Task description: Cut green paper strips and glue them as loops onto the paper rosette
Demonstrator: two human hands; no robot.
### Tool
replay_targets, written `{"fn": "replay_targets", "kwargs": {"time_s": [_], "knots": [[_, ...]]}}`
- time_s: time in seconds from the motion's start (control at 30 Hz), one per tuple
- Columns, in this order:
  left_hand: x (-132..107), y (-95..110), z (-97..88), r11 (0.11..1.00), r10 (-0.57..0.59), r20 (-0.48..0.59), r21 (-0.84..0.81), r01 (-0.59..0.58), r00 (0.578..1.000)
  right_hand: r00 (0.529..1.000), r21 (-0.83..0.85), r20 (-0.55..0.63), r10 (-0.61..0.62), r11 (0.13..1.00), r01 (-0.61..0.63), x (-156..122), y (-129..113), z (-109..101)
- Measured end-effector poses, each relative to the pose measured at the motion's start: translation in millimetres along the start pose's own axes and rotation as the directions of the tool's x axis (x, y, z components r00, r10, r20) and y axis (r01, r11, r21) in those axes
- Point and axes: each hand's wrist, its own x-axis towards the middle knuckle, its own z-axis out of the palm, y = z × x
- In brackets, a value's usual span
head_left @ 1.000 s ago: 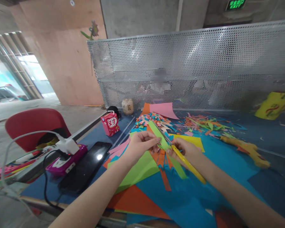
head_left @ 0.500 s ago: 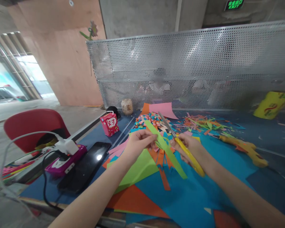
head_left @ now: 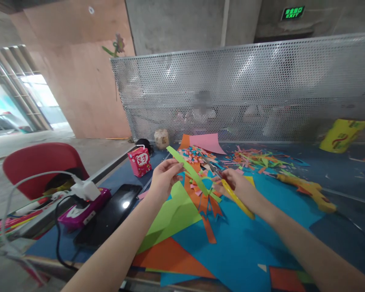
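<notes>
Pinched between the thumb and fingers of my left hand is a light green paper strip, slanting down to the right. My right hand is wrapped around yellow-handled scissors, whose blades point up and away, just right of the strip. I cannot tell whether the blades are parted. Below the hands lie cut orange paper pieces and a green paper sheet, on top of a large blue sheet. Beyond the strip sits a heap of small multicoloured paper bits.
A yellow glue gun lies at right, near paper scraps. On the left are a phone, a purple power strip with cables, and a pink drink carton. A perforated metal screen stands behind the table.
My left hand has moved left with the green strip, whose lower end now stops higher and looks shorter. The scissors have shifted slightly left, with their blades lower.
</notes>
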Motion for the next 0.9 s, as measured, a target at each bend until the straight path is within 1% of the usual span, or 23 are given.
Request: {"fn": "replay_targets", "kwargs": {"time_s": [0.07,0.17,0.23,0.37,0.4,0.47,0.53,0.57,0.6,0.67,0.73,0.8,0.9], "knots": [[0.3,-1.1,0.6,0.999,-0.009,0.005,-0.039,0.010,1.000,0.998,0.128,0.042,-0.040,0.991,0.034,-3.0,-1.4,9.6],[0.5,-1.5,0.9,0.997,-0.004,0.019,-0.072,0.006,1.000,0.996,0.245,0.037,-0.075,0.968,0.063,-4.6,0.4,18.7],[1.1,-0.6,0.6,0.996,0.012,0.013,-0.091,-0.011,1.000,0.996,0.269,0.022,-0.083,0.960,0.074,-3.5,2.9,19.6],[1.4,0.3,0.8,0.990,0.041,-0.045,-0.130,-0.047,0.998,0.998,0.288,-0.018,-0.065,0.955,0.068,0.9,4.5,15.7],[0.6,-0.5,1.4,0.991,0.031,-0.029,-0.126,-0.034,0.999,0.999,0.286,-0.027,-0.046,0.957,0.052,1.7,3.5,14.9],[-2.3,-3.9,3.5,0.997,-0.022,0.068,-0.066,0.027,0.997,0.999,0.279,-0.041,-0.001,0.960,0.012,2.3,0.3,14.4],[-6.2,-8.2,5.8,0.994,-0.094,0.203,0.082,0.079,0.975,0.999,0.268,-0.045,0.029,0.963,-0.016,1.6,-3.5,14.6],[-8.1,-10.2,6.7,0.983,-0.115,0.254,0.166,0.073,0.960,0.999,0.263,-0.040,0.033,0.965,-0.021,0.9,-5.2,14.8],[-9.5,-11.7,7.3,0.970,-0.118,0.280,0.240,0.049,0.953,0.999,0.261,-0.037,0.032,0.965,-0.021,0.3,-6.6,15.0],[-10.9,-12.8,7.3,0.939,-0.093,0.280,0.344,-0.009,0.956,0.998,0.255,-0.041,0.039,0.967,-0.027,-0.6,-8.8,15.0],[-10.6,-11.5,6.2,0.923,-0.069,0.238,0.384,-0.029,0.969,0.996,0.249,-0.068,0.064,0.968,-0.045,-0.1,-11.2,14.6],[-9.5,-9.2,5.2,0.924,-0.077,0.208,0.383,-0.009,0.975,0.989,0.245,-0.106,0.099,0.967,-0.070,1.6,-15.0,13.5],[-8.8,-6.6,5.2,0.938,-0.118,0.204,0.343,0.042,0.972,0.977,0.253,-0.152,0.150,0.961,-0.108,4.1,-22.5,9.5]]}}
